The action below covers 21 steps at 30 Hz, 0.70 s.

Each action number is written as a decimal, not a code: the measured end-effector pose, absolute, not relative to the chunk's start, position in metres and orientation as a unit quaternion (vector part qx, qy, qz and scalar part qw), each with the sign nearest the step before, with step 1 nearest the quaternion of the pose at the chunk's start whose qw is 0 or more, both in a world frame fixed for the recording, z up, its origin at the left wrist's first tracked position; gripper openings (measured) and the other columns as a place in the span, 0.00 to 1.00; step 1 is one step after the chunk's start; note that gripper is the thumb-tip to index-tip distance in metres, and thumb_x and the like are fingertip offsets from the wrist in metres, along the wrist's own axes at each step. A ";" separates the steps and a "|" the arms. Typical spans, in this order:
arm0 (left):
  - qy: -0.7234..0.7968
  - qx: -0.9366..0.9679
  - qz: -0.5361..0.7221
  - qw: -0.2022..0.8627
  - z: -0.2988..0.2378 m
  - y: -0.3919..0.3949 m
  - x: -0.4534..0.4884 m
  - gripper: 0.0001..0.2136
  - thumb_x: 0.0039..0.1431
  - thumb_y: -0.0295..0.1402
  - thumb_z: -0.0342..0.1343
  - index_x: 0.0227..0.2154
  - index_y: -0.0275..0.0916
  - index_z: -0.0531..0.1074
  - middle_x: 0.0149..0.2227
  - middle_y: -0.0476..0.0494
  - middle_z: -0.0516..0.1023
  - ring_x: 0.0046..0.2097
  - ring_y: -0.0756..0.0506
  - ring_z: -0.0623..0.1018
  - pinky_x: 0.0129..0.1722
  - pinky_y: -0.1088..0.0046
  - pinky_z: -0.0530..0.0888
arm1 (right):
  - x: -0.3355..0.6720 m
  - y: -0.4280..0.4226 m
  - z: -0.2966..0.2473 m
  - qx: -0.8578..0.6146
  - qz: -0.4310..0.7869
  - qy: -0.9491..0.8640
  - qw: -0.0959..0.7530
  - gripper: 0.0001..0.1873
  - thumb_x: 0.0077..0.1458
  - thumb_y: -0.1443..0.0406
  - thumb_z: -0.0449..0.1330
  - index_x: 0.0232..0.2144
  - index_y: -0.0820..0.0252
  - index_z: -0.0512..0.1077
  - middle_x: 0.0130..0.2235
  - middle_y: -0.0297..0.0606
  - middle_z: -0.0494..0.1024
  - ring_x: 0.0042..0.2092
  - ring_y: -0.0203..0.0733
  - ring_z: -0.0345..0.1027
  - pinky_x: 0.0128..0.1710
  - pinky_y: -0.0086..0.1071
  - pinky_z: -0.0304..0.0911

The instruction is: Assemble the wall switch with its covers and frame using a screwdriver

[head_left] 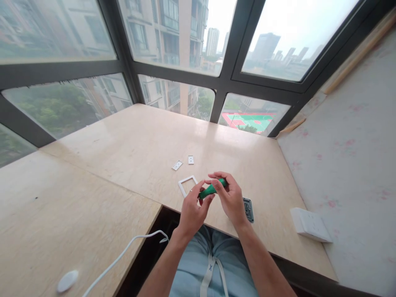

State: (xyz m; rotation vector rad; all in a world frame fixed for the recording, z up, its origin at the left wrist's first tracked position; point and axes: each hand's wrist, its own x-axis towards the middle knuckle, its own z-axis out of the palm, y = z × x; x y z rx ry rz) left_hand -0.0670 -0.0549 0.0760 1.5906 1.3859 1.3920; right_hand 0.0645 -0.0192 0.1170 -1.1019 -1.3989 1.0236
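Observation:
Both hands meet over the near edge of a pale wooden desk (130, 140). My left hand (193, 208) and my right hand (230, 196) are closed on a green tool handle (210, 189), probably a screwdriver, held between them. Just behind the left hand lies a white square frame (187, 184). A dark grey switch or socket module (248, 209) rests on the desk beside my right wrist, partly hidden by it. Two small white inserts (177, 165) (191, 159) lie farther back.
A white wall socket (310, 225) sticks out from the flowered wall at right. A white cable (123, 253) with a flat white puck (67, 281) runs over the near left desk section. Large windows surround the desk's far sides. My legs are under the desk gap.

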 end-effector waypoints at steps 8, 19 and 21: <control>0.742 0.483 0.461 0.061 0.044 0.001 -0.116 0.13 0.65 0.29 0.52 0.50 0.39 0.73 0.48 0.36 0.79 0.50 0.38 0.78 0.51 0.62 0.73 | 0.122 -0.031 0.087 -0.484 0.409 -0.619 0.464 0.29 0.59 0.50 0.61 0.58 0.55 0.66 0.61 0.50 0.70 0.62 0.53 0.66 0.59 0.51 0.66; 0.841 0.445 0.303 0.058 0.035 0.068 -0.173 0.14 0.61 0.25 0.53 0.49 0.35 0.76 0.46 0.32 0.79 0.49 0.37 0.78 0.48 0.64 0.72 | 0.239 -0.059 0.041 -0.619 0.315 -0.574 0.433 0.37 0.52 0.44 0.63 0.58 0.56 0.66 0.66 0.49 0.63 0.64 0.62 0.62 0.64 0.58 0.57; 0.854 0.442 0.266 0.063 0.034 0.076 -0.189 0.13 0.60 0.25 0.54 0.46 0.35 0.77 0.45 0.33 0.80 0.49 0.37 0.78 0.47 0.65 0.71 | 0.247 -0.065 0.029 -0.621 0.318 -0.593 0.401 0.42 0.50 0.44 0.64 0.62 0.55 0.62 0.68 0.49 0.59 0.67 0.64 0.56 0.66 0.59 0.53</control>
